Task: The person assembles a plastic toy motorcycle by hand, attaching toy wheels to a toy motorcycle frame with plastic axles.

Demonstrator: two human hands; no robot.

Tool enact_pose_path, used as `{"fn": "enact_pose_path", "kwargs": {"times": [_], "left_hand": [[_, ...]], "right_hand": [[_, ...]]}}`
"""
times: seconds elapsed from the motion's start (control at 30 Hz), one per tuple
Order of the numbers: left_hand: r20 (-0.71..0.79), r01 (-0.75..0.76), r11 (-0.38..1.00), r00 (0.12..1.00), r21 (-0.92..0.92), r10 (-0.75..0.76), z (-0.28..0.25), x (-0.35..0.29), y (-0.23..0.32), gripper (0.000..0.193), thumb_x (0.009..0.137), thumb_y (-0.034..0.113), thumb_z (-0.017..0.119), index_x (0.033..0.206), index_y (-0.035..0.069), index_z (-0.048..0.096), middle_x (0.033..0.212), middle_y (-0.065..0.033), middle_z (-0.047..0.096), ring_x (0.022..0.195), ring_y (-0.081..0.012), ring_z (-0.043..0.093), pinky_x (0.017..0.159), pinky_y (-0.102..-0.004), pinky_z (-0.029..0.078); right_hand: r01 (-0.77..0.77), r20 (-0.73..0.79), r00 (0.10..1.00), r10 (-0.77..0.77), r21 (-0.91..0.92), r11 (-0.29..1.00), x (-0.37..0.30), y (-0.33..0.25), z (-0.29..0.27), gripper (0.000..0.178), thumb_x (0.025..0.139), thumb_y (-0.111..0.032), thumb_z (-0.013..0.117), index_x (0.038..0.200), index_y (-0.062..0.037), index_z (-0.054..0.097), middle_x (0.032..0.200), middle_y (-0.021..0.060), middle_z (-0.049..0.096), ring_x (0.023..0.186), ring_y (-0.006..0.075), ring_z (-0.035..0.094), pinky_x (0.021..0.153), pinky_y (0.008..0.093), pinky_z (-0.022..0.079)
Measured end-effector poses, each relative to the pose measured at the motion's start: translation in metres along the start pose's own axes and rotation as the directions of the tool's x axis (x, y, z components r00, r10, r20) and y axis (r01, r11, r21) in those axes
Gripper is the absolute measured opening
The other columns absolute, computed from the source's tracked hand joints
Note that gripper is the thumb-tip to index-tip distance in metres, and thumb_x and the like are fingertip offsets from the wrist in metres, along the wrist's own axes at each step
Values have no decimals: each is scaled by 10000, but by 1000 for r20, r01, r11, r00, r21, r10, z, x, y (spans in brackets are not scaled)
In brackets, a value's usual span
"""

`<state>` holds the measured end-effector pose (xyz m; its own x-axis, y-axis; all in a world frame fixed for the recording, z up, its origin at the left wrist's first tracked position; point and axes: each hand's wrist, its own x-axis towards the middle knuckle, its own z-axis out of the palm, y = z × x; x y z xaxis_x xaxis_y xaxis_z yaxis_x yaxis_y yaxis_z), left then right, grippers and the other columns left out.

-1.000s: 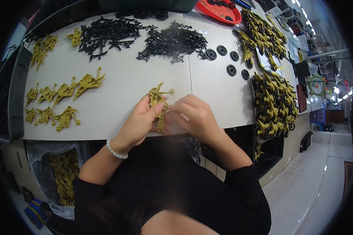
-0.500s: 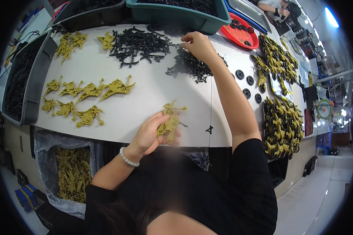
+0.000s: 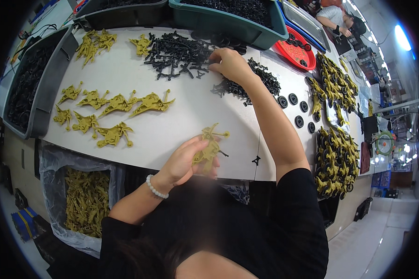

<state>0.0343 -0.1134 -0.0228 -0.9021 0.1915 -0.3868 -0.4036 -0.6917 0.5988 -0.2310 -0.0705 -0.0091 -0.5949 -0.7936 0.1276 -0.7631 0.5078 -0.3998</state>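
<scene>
My left hand (image 3: 184, 160) grips a yellow-olive plastic toy body (image 3: 209, 151), shaped like a small motorcycle frame, over the table's near edge. A thin black piece (image 3: 223, 154) juts from its right side. Farther off, my right hand (image 3: 232, 66) is at the gap between a heap of black branching plastic parts (image 3: 177, 51) and a heap of smaller black parts (image 3: 253, 83). Its fingers are bent and nearly together; whatever lies between the tips is hidden. Several loose yellow bodies (image 3: 151, 104) lie in two rows at left.
A grey bin (image 3: 56, 69) and a green bin (image 3: 228, 21) hold black parts. Right of the small-part heap are black wheels (image 3: 299, 122), a red tray (image 3: 295, 53) and stacked yellow-black assemblies (image 3: 335, 162). One black piece (image 3: 256, 160) lies near the front edge. A lined box (image 3: 118, 186) holds yellow parts below.
My right hand has moved slightly nearer and to the left, relative to the heaps. My left hand keeps its grip on the yellow toy body. The whole view has shifted a little.
</scene>
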Motion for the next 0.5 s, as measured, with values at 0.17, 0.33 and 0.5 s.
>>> {"fn": "enact_pose_path", "kwargs": {"times": [0.17,0.33,0.5], "left_hand": [[19,-5,1000,1000,5,5,-3,-2,-1,407,983,252,305,1275,-20,388,847,-167,591,689,-239,625,647,-373,563],[22,-17,1000,1000,10,17,-4,-3,-2,408,983,258,314,1275,-15,393,843,-162,590,692,-238,624,645,-371,564],[25,-7,1000,1000,11,7,-4,-1,-1,409,981,266,335,1273,-11,407,842,-159,590,698,-238,626,645,-370,564]], "right_hand": [[-23,26,999,20,115,993,-10,-2,-13,211,728,-179,692,882,-34,685,895,124,681,836,274,640,760,350,492],[-128,78,992,104,455,881,-36,3,-16,203,757,-154,700,890,-1,694,774,93,675,740,155,627,726,285,486],[-55,4,998,55,183,982,-34,-1,-10,199,752,-150,695,902,-19,704,811,122,660,762,216,622,725,309,487]]}}
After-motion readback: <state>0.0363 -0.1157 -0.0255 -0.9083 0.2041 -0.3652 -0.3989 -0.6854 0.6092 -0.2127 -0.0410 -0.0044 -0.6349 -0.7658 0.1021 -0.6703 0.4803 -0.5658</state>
